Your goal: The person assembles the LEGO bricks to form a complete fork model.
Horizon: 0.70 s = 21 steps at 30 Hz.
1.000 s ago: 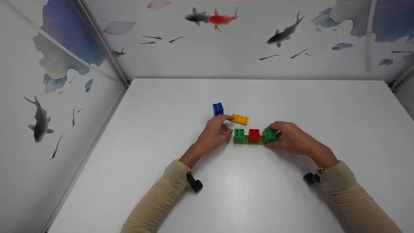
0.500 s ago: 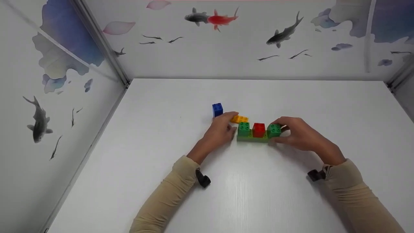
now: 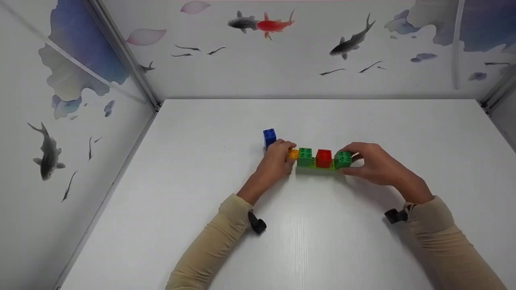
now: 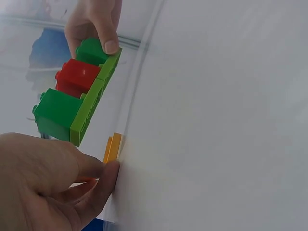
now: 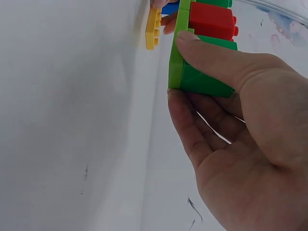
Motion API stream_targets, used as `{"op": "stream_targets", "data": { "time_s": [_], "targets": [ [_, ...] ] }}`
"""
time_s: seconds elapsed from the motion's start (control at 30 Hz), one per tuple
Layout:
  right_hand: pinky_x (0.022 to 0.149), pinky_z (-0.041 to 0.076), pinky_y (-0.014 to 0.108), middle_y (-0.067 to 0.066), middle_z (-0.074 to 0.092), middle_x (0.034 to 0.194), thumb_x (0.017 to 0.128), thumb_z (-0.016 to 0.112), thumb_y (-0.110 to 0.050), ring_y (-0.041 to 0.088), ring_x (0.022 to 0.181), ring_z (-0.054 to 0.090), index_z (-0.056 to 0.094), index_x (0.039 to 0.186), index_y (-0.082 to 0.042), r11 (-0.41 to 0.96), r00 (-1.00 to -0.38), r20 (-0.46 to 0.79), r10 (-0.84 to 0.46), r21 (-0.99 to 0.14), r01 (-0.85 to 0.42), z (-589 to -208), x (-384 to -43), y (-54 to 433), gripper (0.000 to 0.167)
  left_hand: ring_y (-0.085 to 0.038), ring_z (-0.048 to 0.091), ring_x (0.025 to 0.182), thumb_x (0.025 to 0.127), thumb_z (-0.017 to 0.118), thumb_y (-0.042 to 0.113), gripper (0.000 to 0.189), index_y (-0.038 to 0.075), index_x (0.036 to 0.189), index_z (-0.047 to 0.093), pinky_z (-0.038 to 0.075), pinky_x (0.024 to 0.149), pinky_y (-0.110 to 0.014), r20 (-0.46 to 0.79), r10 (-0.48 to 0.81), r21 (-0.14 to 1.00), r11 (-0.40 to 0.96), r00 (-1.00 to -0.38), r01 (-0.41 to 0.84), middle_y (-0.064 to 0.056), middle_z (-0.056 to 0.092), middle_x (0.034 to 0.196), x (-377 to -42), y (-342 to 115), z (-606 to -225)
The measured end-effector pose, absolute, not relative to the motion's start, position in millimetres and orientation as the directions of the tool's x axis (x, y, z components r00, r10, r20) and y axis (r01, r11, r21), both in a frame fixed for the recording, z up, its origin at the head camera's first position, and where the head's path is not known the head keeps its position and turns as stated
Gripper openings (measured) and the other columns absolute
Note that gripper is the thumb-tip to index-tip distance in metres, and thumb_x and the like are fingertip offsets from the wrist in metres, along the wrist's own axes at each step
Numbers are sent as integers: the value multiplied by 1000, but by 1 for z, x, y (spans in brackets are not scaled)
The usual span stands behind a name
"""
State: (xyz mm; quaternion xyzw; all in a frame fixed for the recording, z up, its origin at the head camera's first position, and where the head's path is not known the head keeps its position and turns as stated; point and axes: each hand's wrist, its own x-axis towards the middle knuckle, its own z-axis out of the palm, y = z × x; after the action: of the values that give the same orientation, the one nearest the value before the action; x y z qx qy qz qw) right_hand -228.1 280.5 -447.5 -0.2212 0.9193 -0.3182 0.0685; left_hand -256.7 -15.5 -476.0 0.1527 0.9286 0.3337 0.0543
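In the head view my right hand [image 3: 373,163] grips the right end of a light green plate [image 3: 318,167], thumb in front and fingers behind. On that plate stand a green block [image 3: 305,157], a red block [image 3: 323,158] and another green block [image 3: 343,159]. The right wrist view shows its light green edge [image 5: 181,29] raised off the table. My left hand [image 3: 276,161] pinches a flat yellow brick [image 4: 113,147] low at the tabletop, close to the left end of the plate. Most of the yellow brick is hidden behind fingers and the green block in the head view.
A blue block [image 3: 269,137] stands on the white table [image 3: 258,249] just behind my left hand. Walls printed with fish rise along the back [image 3: 306,80] and the left side of the table.
My right hand has lifted the plate with its blocks and carried it slightly right and away from me. My left hand has moved right and taken hold of the yellow brick, shifting it.
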Motion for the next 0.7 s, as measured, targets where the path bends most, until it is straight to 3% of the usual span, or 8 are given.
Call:
{"op": "stream_targets", "data": {
  "time_s": [0.3, 0.47, 0.7],
  "targets": [
    [101, 63, 54, 9, 75, 125, 90, 88, -9, 31, 116, 71, 72, 132, -4, 691, -898, 28, -438, -628, -357, -446, -230, 283, 45, -16, 62, 113, 100, 78, 9, 33, 7, 132, 74, 59, 101, -25, 27, 337, 663, 699, -941, 269, -8, 67, 130, -253, -18, -476],
    [101, 62, 56, 10, 75, 125, 90, 88, -9, 33, 115, 72, 72, 132, -4, 685, -898, 40, -439, -632, -363, -444, -230, 284, 45, -15, 65, 103, 98, 80, 10, 35, 8, 133, 74, 60, 89, -21, 13, 365, 697, 664, -931, 270, -7, 73, 133, -252, -20, -476],
    [101, 62, 58, 9, 76, 122, 89, 90, -10, 30, 112, 72, 73, 129, -5, 676, -896, 72, -438, -630, -382, -439, -227, 283, 44, -16, 66, 106, 99, 78, 7, 39, 10, 136, 70, 60, 97, -26, 34, 411, 751, 591, -911, 295, -4, 73, 131, -248, -27, -478]
  ]
}}
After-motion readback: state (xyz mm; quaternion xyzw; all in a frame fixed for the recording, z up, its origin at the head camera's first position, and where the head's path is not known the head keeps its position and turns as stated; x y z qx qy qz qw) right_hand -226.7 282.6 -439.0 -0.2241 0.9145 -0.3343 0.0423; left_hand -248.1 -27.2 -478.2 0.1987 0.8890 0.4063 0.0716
